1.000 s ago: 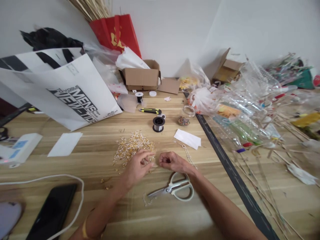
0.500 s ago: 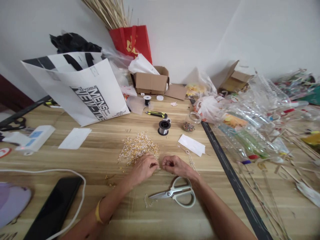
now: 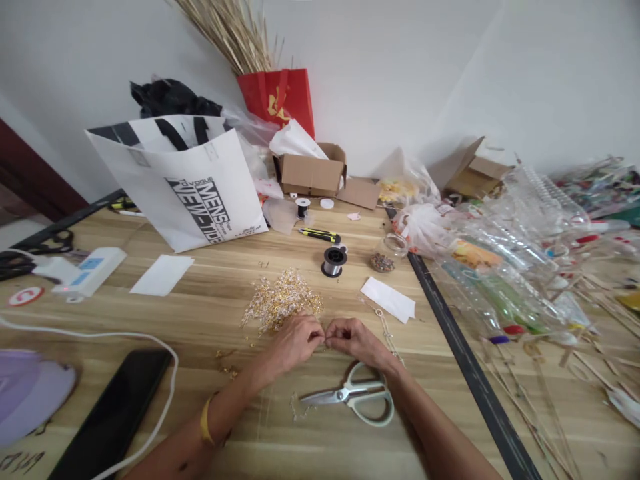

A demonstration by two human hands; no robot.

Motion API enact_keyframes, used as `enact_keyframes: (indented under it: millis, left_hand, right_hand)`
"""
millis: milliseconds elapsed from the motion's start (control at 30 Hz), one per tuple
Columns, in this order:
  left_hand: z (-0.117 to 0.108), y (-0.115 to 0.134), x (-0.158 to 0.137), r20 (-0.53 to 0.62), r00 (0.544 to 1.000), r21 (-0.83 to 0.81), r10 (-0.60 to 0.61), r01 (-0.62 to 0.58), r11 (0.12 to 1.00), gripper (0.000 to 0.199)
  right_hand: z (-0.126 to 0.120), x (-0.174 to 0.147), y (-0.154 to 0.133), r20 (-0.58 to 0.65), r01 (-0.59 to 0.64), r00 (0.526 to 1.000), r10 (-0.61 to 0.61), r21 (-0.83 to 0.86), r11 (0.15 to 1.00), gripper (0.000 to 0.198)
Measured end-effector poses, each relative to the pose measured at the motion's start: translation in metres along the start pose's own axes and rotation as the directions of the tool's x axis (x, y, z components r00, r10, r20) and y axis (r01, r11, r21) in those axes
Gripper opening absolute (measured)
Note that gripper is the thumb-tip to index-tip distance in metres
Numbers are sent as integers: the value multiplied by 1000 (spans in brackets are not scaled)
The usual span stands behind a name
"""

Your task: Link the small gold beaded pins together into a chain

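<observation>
My left hand (image 3: 303, 338) is closed in a pinch at the near edge of a pile of small gold and clear beads (image 3: 280, 298). Fingertip to fingertip with it, my right hand (image 3: 349, 335) pinches too. Whatever lies between the fingers is too small to make out. Just below my right hand rest scissors (image 3: 345, 395) with pale handles, blades pointing left. A short beaded chain (image 3: 299, 408) lies by the blade tips. Another thin chain with a ring (image 3: 385, 328) lies beside my right wrist.
Beyond the beads stand a wire spool (image 3: 333, 263), a yellow-black utility knife (image 3: 320, 235) and a glass jar (image 3: 389, 253). A phone (image 3: 113, 413) and white cable (image 3: 173, 380) lie at left. A white bag (image 3: 200, 193) stands behind. Plastic bottles (image 3: 500, 280) crowd the right.
My hands have come together, so the gap between their fingertips has nearly closed. The whole view has shifted slightly, with the table things appearing a little lower and further right.
</observation>
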State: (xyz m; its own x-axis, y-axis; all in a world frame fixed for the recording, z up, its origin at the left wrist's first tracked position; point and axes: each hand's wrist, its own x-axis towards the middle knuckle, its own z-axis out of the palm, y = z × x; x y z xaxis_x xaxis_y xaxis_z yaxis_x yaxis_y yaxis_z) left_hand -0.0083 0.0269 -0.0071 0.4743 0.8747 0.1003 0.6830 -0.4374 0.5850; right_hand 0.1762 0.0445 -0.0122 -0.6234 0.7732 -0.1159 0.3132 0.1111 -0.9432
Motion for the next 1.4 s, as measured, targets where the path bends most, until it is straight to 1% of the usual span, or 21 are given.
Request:
enact_keyframes:
  millis: [67,367,567,667,767,900,1033,1100,1233,1400]
  left_hand:
    - [2,-2,-1,-13,1000,-13,-4,4,1000,13]
    - [4,-3,-3,-39,999,-37,-14,13,999,10]
    - [7,-5,-4,-47,999,-40,20,-22,999,10]
    - [3,-6,-4,-63,998,-54,-2,-2,999,11]
    - [-4,-9,-4,-83,996,-61,-39,34,998,11]
    - [-12,-15,-2,-158,985,-68,-72,62,996,12]
    - [-16,-20,-1,-203,976,-49,-78,69,996,11]
    - [-17,-20,-1,-179,983,-25,-50,47,999,11]
    - [-22,-16,-3,-48,999,52,14,-12,999,12]
    - [-27,-4,-10,133,991,79,-7,-4,997,10]
  right_hand:
    - [0,-1,-1,-2,8,1000,-8,2,1000,14]
    - [2,0,0,-36,-32,999,31,-22,999,13]
    - [0,-1,-3,-18,-25,1000,24,-35,999,15]
    - [-1,-1,-1,-4,-32,999,32,-25,999,16]
    - [-2,-1,-1,8,-73,997,73,32,997,17]
    - [-3,0,-3,13,-145,989,144,81,986,20]
    - [-3,1,-3,17,-149,989,148,95,984,21]
    - [-3,1,-2,17,-146,989,145,99,984,21]
    - [-3,1,1,19,-136,991,135,92,986,20]
    - [-4,1,-2,17,-122,992,121,67,990,20]
